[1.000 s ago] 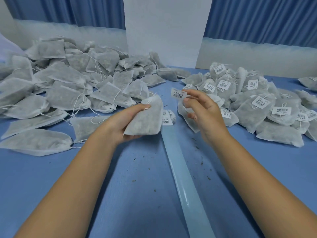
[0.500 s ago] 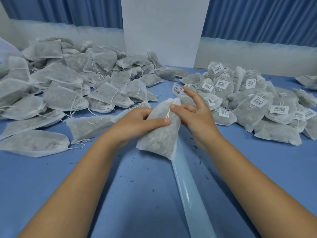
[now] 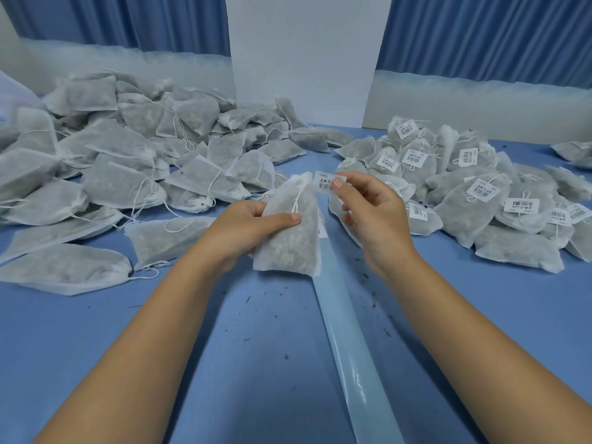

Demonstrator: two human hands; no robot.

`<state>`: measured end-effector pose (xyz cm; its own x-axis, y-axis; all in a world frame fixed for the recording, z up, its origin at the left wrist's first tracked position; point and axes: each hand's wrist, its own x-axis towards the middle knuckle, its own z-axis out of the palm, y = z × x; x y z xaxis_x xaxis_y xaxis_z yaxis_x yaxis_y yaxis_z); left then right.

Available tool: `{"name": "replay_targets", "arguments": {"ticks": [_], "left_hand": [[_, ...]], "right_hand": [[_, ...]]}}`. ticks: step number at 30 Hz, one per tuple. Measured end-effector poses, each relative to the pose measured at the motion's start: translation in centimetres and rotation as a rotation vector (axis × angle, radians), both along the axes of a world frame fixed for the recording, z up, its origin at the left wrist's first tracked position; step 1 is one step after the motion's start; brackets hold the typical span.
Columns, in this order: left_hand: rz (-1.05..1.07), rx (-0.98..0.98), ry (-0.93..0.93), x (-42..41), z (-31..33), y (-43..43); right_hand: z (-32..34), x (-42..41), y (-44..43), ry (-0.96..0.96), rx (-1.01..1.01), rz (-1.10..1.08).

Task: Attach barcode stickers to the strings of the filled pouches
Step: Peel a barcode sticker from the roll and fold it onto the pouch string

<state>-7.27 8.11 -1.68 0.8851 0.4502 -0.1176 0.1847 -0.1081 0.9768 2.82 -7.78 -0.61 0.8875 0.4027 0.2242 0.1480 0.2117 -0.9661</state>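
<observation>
We hold a soft, gauzy white pouch (image 3: 290,238), plump with coarse filling, upright over the smooth blue table (image 3: 224,363). Our left hand (image 3: 246,225) curls round its side, thumb across the front. A thin string (image 3: 296,200) hangs from its gathered neck. Just beside it, our raised right hand (image 3: 371,213) pinches a small rectangular barcode sticker (image 3: 325,182).

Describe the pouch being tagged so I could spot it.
On the blue table, look between the untagged heap and the labelled heap, over the pale strip. It is the only pouch being held, gripped by the left hand, while the right hand pinches a barcode sticker beside its top.
</observation>
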Motion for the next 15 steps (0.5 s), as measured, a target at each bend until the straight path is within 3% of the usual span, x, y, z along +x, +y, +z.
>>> {"name": "replay_targets", "arguments": {"ticks": [3,9,15], "left_hand": [[0.032,0.064,-0.024,0.2,-0.2,0.1],[0.023,0.143,-0.081,0.2,-0.2,-0.4],[-0.022,0.162,-0.129,0.0,0.1,-0.8]], "right_hand": [[0.1,-0.2,0.1,0.01,-0.039,0.007],[-0.6,-1.0,1.0,0.253,0.027,0.235],[-1.2,-1.6,1.0,0.15,-0.028,0.164]]}}
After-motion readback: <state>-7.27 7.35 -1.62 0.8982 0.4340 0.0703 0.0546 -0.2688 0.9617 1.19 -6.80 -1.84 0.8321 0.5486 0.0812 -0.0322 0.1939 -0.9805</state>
